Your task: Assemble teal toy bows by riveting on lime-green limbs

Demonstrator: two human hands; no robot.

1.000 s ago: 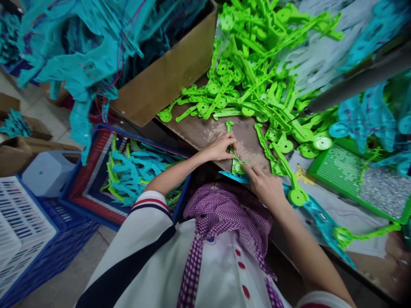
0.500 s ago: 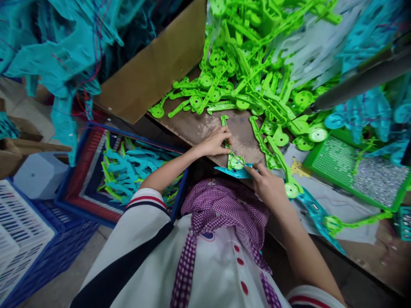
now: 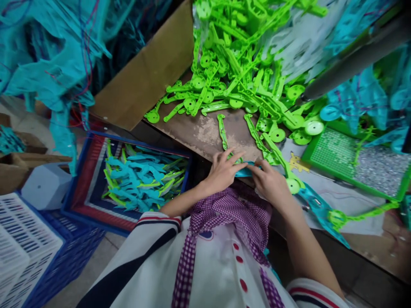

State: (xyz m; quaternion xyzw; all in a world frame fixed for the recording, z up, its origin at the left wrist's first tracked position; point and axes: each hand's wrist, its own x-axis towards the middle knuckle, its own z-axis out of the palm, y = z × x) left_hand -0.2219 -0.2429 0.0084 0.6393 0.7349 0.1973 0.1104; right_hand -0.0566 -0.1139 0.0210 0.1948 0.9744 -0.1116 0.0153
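Note:
My left hand [image 3: 222,172] and my right hand [image 3: 269,182] meet at the near edge of the brown worktable [image 3: 205,132]. Between them lies a teal plastic piece [image 3: 244,172] with a green plastic part [image 3: 222,132] on top of it. The right hand's fingers pinch the teal piece's end. Fingers of the left hand press down on the green part where it overlaps the teal one. A big heap of green plastic parts [image 3: 244,81] covers the table beyond my hands.
A blue crate [image 3: 96,179] with teal and green pieces stands on the floor at left, next to a white crate [image 3: 22,244]. A cardboard box [image 3: 147,77] of teal pieces sits at upper left. A green tray [image 3: 356,164] of small metal bits lies right.
My left hand has slid back from the green part's stem toward my body and now presses at the teal piece beside my right hand. The view shifted left.

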